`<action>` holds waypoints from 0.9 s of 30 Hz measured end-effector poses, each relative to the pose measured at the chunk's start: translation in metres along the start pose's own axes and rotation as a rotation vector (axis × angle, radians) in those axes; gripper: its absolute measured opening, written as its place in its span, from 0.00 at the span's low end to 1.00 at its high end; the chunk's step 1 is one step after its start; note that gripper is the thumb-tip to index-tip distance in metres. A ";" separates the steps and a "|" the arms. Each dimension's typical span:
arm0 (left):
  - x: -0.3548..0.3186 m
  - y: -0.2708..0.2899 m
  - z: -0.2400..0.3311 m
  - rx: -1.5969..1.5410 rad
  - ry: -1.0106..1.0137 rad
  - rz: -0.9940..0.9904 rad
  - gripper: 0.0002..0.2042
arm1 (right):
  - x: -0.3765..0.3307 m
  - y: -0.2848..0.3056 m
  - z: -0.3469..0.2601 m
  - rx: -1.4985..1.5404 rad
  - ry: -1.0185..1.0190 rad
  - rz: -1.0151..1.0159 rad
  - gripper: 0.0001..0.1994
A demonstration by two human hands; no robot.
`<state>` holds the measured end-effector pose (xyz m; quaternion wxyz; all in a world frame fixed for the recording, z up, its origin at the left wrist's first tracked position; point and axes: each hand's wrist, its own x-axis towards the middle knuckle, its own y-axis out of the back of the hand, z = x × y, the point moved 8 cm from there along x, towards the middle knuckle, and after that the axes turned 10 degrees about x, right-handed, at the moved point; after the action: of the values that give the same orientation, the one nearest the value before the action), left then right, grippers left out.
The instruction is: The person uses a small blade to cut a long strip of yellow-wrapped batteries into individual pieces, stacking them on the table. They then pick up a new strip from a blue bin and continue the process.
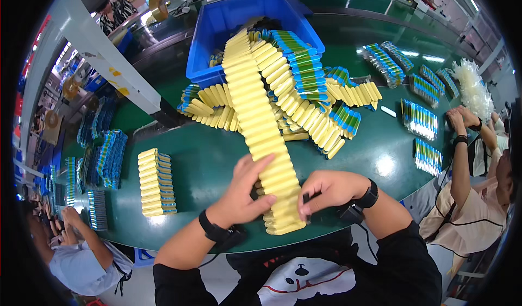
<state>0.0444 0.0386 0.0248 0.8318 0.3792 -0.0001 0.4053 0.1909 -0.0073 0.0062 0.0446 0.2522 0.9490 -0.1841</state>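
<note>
Your left hand [242, 192] lies flat with fingers spread against the left side of a long row of yellow tubes [261, 126], and your right hand [326, 189] curls its fingers onto the row's right side near its end. The row runs across the green worktop [206, 164] from your hands up into the blue bin [217, 29]. A short stack of tubes [156, 182] lies well to the left.

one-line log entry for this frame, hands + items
left hand: on long yellow tube row | right hand: pinching row's near end | behind: blue bin | left: short tube stack | surface: green table
</note>
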 end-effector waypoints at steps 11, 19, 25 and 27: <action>0.016 0.002 -0.034 0.139 0.175 -0.029 0.42 | 0.000 -0.019 0.020 -0.002 -0.102 -0.127 0.10; 0.017 -0.002 -0.037 0.226 0.208 -0.075 0.44 | -0.013 0.009 0.010 -0.089 -0.174 -0.040 0.07; 0.017 -0.002 -0.038 0.192 0.195 -0.103 0.45 | -0.003 0.053 -0.037 -0.443 0.552 0.701 0.06; 0.017 -0.003 -0.038 0.185 0.186 -0.104 0.44 | 0.010 0.045 -0.038 -0.514 0.536 0.682 0.07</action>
<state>0.0462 0.0732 0.0011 0.8096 0.4147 0.1339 0.3931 0.2050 0.0476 0.0250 -0.0826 0.5672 0.8052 0.1520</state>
